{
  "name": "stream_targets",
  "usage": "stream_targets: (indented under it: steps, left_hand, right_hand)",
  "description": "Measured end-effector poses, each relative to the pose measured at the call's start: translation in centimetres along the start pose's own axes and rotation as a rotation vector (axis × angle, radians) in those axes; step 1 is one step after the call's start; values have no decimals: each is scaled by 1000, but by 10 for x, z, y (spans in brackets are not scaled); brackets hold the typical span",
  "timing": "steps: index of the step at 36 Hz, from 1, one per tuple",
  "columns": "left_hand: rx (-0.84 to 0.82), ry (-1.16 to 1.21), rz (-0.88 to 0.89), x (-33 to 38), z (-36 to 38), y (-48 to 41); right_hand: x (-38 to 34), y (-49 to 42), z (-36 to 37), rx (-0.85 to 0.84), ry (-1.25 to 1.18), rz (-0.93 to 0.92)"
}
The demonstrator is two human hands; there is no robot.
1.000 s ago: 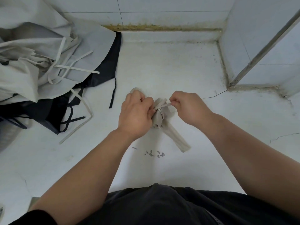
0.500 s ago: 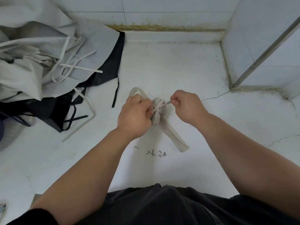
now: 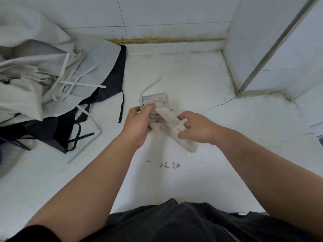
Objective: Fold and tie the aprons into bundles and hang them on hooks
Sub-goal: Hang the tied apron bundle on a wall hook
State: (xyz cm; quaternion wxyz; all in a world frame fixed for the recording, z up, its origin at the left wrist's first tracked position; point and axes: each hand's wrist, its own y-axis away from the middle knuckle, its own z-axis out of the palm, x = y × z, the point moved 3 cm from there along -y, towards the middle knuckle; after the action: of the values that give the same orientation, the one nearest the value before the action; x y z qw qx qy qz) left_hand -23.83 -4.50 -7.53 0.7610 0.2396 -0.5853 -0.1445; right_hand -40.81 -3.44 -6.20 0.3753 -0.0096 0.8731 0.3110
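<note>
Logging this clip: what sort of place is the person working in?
Likely a back-of-house utility or wash corner: white tiled walls, a grimy, yellowed wall joint over a cracked white surface, and a pile of grey and black aprons beside the held apron bundle.

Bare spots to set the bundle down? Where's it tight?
Free: white surface between bundle and back wall; right of the right hand, toward the crack; near side, around the ink marks. Crowded: left, under the apron pile and its loose straps.
</note>
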Motion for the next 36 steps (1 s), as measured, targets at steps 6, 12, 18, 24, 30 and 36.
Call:
stream_targets:
  steps: [6,12,18,24,30,36]
  left_hand:
    - [14,-229,-34,5,1,0]
    - [-319,-1161,570,18,24,12]
    - [-171,-777,623,54,45,12]
    - [16,-217,373,74,43,10]
    - [-114,-533,436,69,73,32]
    - [-143,-510,537,82,125,55]
  right_hand:
    - [-16,16,-24,357,-128,0]
    - [-43,38,-29,360,-257,-124]
    - [-38,54,-53,554,-197,-42]
    - [-3,69,-83,880,-660,105]
    - [-14,75,-114,778,-956,65]
    - [-19,90,-165,852,-510,-227]
